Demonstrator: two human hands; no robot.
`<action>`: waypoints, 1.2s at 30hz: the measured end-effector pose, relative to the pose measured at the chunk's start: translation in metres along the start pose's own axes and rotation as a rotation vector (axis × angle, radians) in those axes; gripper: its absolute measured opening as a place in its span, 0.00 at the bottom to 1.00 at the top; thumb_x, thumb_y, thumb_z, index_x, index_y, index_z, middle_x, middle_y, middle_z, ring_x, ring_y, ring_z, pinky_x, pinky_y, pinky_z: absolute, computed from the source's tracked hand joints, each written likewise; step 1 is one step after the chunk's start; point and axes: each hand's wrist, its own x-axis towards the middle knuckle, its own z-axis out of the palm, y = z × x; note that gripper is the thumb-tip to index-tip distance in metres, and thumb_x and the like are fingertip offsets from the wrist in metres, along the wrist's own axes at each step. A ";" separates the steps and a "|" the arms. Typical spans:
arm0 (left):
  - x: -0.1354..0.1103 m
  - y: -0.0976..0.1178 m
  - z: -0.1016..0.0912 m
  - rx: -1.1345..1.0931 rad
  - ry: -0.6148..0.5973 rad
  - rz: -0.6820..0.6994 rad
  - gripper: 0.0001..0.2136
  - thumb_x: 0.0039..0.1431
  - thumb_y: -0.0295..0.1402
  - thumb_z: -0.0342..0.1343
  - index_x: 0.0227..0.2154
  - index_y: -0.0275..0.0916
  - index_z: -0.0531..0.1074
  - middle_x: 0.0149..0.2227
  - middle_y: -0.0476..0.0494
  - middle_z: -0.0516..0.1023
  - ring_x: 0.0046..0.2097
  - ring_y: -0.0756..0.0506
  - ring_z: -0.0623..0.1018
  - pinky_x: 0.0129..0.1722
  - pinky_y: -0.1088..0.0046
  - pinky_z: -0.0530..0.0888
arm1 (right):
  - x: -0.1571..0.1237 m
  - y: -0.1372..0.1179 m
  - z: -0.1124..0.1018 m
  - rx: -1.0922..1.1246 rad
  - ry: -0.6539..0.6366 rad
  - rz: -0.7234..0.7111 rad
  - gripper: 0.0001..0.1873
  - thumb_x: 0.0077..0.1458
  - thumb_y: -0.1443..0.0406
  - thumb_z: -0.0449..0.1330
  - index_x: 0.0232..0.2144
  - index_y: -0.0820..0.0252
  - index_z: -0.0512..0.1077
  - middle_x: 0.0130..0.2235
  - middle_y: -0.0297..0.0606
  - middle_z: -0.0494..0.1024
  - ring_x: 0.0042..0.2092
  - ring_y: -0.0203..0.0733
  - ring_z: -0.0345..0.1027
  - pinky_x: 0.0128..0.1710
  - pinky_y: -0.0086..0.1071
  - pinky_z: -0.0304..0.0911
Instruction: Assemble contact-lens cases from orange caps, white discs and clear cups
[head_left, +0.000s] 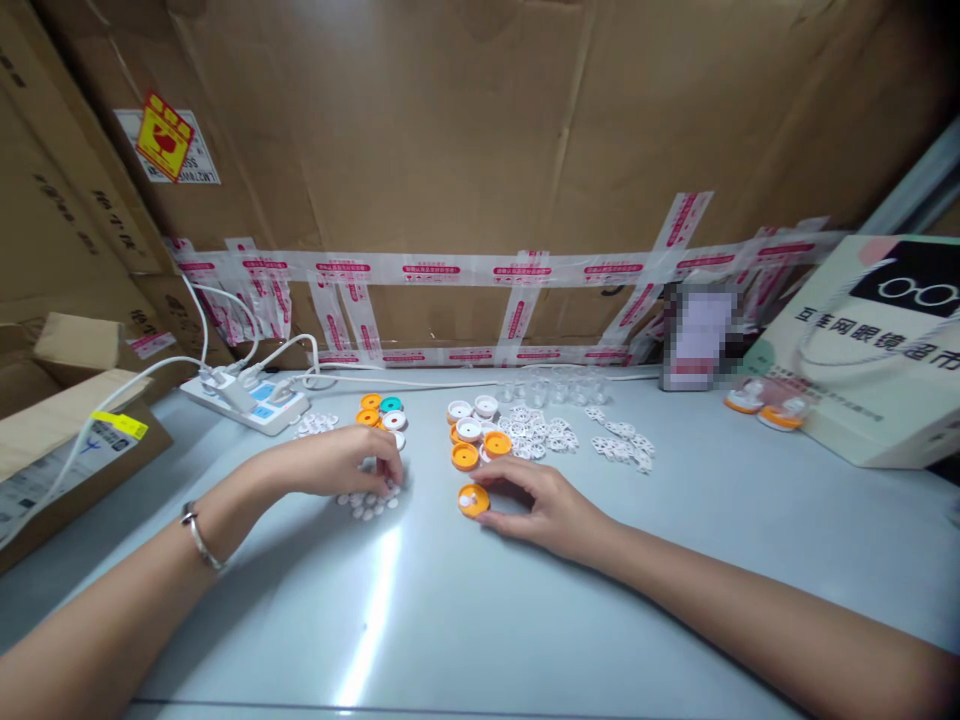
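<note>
My right hand [536, 500] rests on the grey table [465, 620] with thumb and fingers closed around an orange round cap [473, 499] that has a small white disc in its middle. My left hand [352, 462] lies curled over a heap of small white discs [369, 503], its fingertips pinched together at the pile; what they pinch is too small to make out. A silver bracelet [201, 537] circles my left wrist. Between the hands sit more orange and white caps [474, 432], and a smaller group with a teal cap [390, 405] lies behind my left hand.
White flower-shaped parts [540, 433] and small clear cups [555, 385] lie behind the caps. A white power strip [251, 397] with cables sits at the back left, an open cardboard box [67, 440] at left, a printed box [870, 350] at right. Taped cardboard walls the back.
</note>
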 end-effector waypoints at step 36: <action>0.030 0.047 0.057 -0.816 0.330 -0.155 0.09 0.55 0.34 0.54 0.28 0.34 0.75 0.29 0.44 0.78 0.29 0.51 0.73 0.29 0.77 0.68 | 0.001 -0.015 -0.017 -0.408 0.151 -0.632 0.15 0.55 0.73 0.53 0.45 0.62 0.68 0.36 0.43 0.78 0.38 0.39 0.71 0.35 0.33 0.69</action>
